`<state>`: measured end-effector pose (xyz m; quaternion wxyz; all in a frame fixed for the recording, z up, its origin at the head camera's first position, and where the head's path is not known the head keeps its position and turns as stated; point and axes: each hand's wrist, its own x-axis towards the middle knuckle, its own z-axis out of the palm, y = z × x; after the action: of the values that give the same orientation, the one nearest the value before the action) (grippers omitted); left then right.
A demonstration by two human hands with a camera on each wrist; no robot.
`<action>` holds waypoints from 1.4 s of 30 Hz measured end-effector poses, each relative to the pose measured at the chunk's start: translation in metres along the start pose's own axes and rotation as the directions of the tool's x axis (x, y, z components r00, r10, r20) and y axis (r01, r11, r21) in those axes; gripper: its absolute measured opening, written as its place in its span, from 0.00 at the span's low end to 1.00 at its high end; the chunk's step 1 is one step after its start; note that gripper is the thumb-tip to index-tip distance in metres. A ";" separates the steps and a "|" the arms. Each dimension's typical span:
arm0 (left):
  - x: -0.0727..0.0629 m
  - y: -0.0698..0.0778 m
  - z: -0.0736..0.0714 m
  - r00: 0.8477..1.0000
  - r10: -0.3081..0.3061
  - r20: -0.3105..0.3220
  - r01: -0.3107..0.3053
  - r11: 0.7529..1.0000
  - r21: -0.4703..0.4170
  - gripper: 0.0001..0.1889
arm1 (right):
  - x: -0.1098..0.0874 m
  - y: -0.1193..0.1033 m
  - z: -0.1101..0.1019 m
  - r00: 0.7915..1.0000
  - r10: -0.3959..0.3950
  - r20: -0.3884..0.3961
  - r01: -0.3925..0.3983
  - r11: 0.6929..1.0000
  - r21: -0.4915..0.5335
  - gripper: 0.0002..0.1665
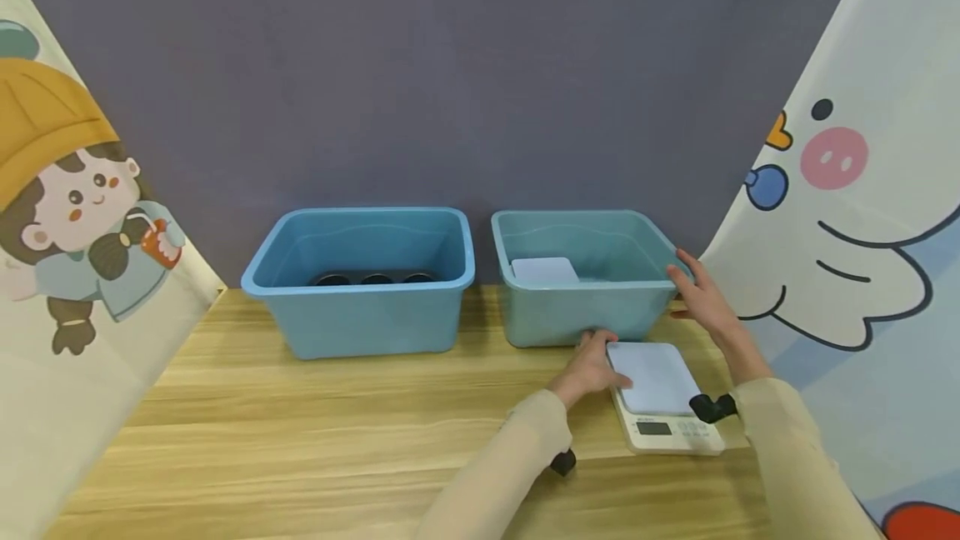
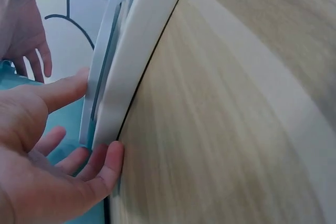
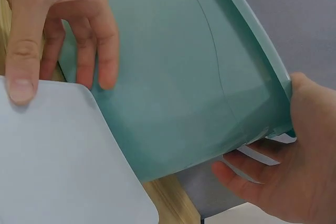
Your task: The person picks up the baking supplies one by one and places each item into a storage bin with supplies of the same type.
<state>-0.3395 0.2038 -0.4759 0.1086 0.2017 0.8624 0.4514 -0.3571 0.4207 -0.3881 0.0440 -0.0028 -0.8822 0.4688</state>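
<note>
A white kitchen scale (image 1: 654, 377) lies on the wooden table, its dark display toward me. At its far left corner my left hand (image 1: 590, 367) grips it, the thumb on top of the plate and the other fingers curled at the edge. Right behind the scale stands a teal bin (image 1: 577, 311) with a white flat-topped object (image 1: 545, 270) inside. Against that bin's right rim rests my right hand (image 3: 310, 161), its fingers spread and fairly straight along the outside.
A blue bin (image 1: 360, 319) stands to the left, with several dark round-topped items (image 1: 375, 279) low inside. Behind both bins rises a dark grey wall (image 1: 480, 90). Printed cartoon panels flank the wooden table (image 1: 300, 448) on either side.
</note>
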 end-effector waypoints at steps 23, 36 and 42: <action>-0.005 -0.001 -0.011 0.983 -0.128 0.134 0.139 0.988 -0.074 0.45 | -0.003 0.004 -0.002 1.000 -0.022 -0.010 0.022 0.999 -0.023 0.43; -0.002 -0.007 -0.010 0.988 -0.129 0.084 0.144 0.967 -0.212 0.41 | -0.002 0.002 -0.001 1.000 -0.027 -0.007 0.027 1.000 -0.005 0.43; -0.004 -0.005 -0.013 0.987 -0.144 0.067 0.154 0.967 -0.201 0.40 | -0.001 0.002 -0.001 1.000 -0.023 -0.009 0.023 1.000 -0.005 0.43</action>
<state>-0.3417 0.1895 -0.4725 0.1850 0.1357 0.8207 0.5233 -0.3562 0.4232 -0.3894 0.0533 0.0050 -0.8832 0.4660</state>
